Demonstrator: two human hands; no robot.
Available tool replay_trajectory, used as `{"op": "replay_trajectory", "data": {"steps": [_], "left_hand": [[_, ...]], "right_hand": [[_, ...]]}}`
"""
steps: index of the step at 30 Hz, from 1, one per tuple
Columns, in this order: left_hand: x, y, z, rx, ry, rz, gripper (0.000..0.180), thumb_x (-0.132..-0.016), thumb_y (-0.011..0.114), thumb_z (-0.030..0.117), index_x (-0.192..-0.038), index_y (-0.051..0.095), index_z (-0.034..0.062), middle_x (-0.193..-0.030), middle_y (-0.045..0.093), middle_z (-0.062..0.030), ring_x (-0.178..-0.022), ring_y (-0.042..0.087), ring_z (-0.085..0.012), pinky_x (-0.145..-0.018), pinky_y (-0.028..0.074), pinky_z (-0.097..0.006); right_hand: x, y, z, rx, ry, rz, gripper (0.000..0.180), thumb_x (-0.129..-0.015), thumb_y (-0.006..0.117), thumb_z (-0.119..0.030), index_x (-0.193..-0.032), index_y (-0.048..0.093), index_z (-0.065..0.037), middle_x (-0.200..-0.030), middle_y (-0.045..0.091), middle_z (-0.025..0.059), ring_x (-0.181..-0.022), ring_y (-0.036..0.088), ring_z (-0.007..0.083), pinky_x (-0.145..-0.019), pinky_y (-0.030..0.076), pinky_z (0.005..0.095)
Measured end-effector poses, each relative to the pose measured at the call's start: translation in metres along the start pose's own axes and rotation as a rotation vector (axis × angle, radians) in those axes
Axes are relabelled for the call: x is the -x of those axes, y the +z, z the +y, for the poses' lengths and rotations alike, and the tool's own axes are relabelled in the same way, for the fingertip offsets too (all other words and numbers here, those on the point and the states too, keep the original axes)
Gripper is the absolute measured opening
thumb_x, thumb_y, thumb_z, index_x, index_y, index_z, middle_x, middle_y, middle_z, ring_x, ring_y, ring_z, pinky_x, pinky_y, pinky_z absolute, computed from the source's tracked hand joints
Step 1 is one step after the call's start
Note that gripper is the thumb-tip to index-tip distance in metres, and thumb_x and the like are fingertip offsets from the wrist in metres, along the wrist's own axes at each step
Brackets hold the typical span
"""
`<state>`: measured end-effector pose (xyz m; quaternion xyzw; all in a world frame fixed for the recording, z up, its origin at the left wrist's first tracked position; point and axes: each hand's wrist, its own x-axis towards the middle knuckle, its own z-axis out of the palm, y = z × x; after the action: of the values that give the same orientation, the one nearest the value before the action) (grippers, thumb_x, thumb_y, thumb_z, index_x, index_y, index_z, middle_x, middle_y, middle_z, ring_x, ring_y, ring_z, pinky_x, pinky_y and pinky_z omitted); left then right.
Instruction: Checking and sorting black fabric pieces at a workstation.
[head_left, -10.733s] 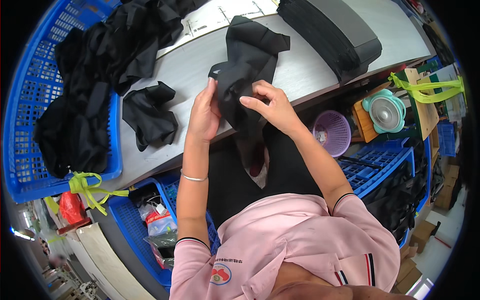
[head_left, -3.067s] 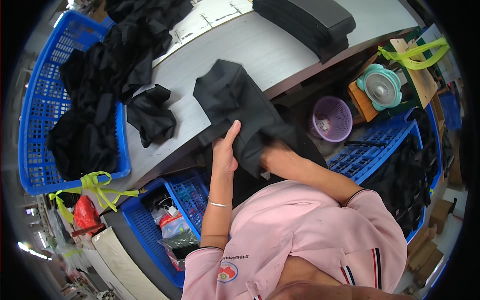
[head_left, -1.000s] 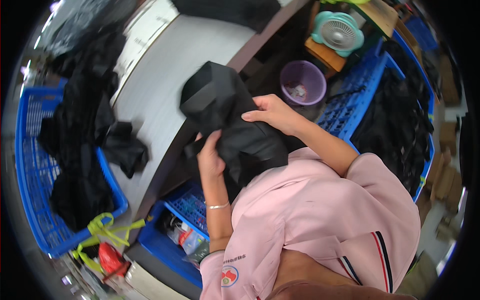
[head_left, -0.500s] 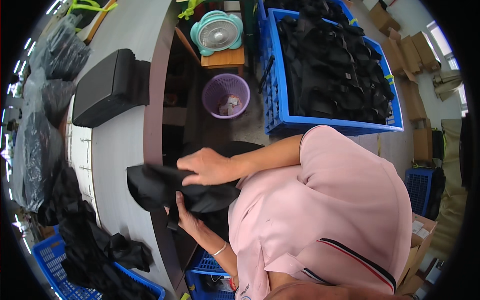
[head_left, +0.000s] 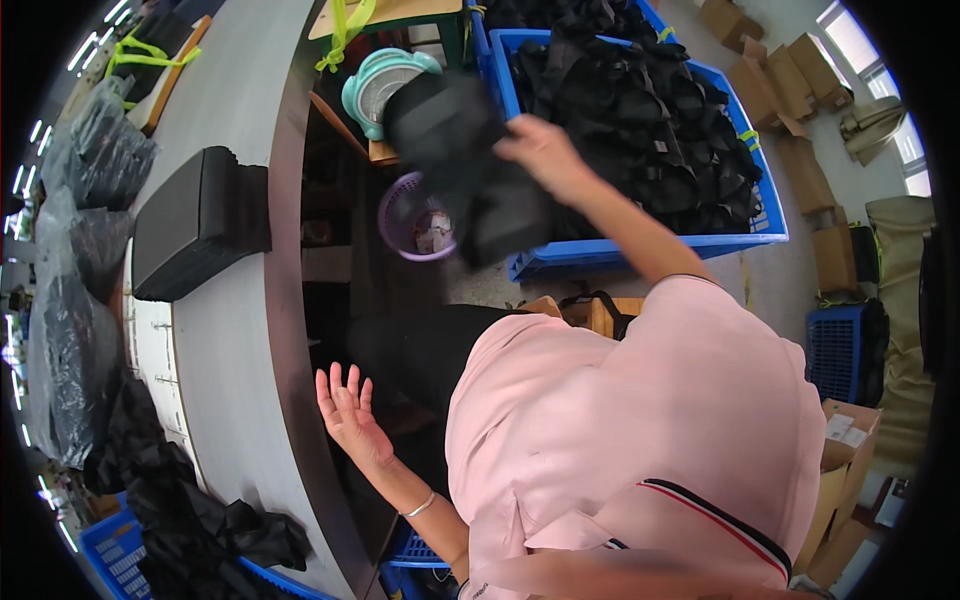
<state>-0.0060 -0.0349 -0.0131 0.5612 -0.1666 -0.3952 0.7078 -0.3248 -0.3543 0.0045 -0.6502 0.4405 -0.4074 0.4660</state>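
Note:
A black fabric piece [head_left: 465,170], smeared by motion, hangs in the air between the purple basket and the large blue crate. My right hand [head_left: 545,158] is closed on its edge, with the arm stretched out to the far side. What kind of article it is cannot be made out. My left hand [head_left: 350,415] is open beside the table edge, palm up, fingers apart and holding nothing. Beneath the moving piece, the purple basket [head_left: 385,222] with paper scraps in it is partly covered. Black strapped fabric articles [head_left: 640,140] fill the large blue crate [head_left: 650,245].
A grey table [head_left: 225,330] runs along my left, with a stack of black padded pieces [head_left: 200,225] on it. A turquoise fan [head_left: 380,90] stands at the far side. More black fabric [head_left: 200,510] spills over a blue basket [head_left: 115,555]. Cardboard boxes [head_left: 800,80] line the right.
The black fabric piece has left my lap and swung away toward the large blue crate in my right hand. My left hand has let go of it and opened.

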Motion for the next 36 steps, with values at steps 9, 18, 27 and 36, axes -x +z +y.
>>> {"op": "replay_trajectory", "data": {"steps": [9, 18, 27, 36], "left_hand": [[0.011, -0.048, -0.027, -0.078, -0.092, 0.137, 0.044, -0.101, 0.060, 0.021, -0.139, 0.050, 0.0014, -0.138, 0.058, -0.0148, -0.117, 0.062, -0.0237, -0.092, 0.054, -0.035], [0.026, -0.046, -0.018, -0.132, 0.031, 0.353, 0.032, -0.095, 0.066, 0.013, -0.124, 0.064, -0.0005, -0.122, 0.067, -0.0119, -0.108, 0.065, -0.0168, -0.087, 0.053, -0.027], [0.095, -0.124, 0.076, -1.099, 0.768, 1.246, 0.040, -0.076, 0.058, -0.014, -0.110, 0.068, 0.0054, -0.116, 0.067, -0.0105, -0.114, 0.058, -0.0324, -0.100, 0.045, -0.040], [0.094, -0.221, 0.086, -0.369, 0.494, 1.449, 0.093, -0.082, 0.081, 0.035, -0.147, 0.031, -0.0069, -0.142, 0.045, -0.0233, -0.110, 0.054, -0.0230, -0.092, 0.047, -0.035]], "right_hand": [[-0.064, -0.318, -0.058, 0.956, -0.041, 0.607, 0.049, -0.089, 0.071, -0.040, -0.126, 0.064, -0.010, -0.096, 0.072, 0.0078, -0.092, 0.066, 0.0175, -0.082, 0.049, 0.0297], [-0.120, -0.167, 0.092, 1.077, -0.536, 0.135, 0.039, -0.093, 0.062, -0.012, -0.129, 0.055, 0.002, -0.127, 0.057, 0.0218, -0.123, 0.052, 0.0388, -0.108, 0.040, 0.0423], [0.045, 0.271, -0.051, 0.524, -1.340, -0.680, 0.033, -0.084, 0.059, 0.000, -0.116, 0.064, 0.002, -0.131, 0.058, 0.0195, -0.102, 0.062, 0.0335, -0.089, 0.050, 0.0405], [0.157, 0.374, -0.121, 0.046, -1.455, -0.949, 0.030, -0.081, 0.065, 0.002, -0.111, 0.065, 0.004, -0.125, 0.061, 0.0200, -0.098, 0.064, 0.0331, -0.086, 0.053, 0.0405]]}}
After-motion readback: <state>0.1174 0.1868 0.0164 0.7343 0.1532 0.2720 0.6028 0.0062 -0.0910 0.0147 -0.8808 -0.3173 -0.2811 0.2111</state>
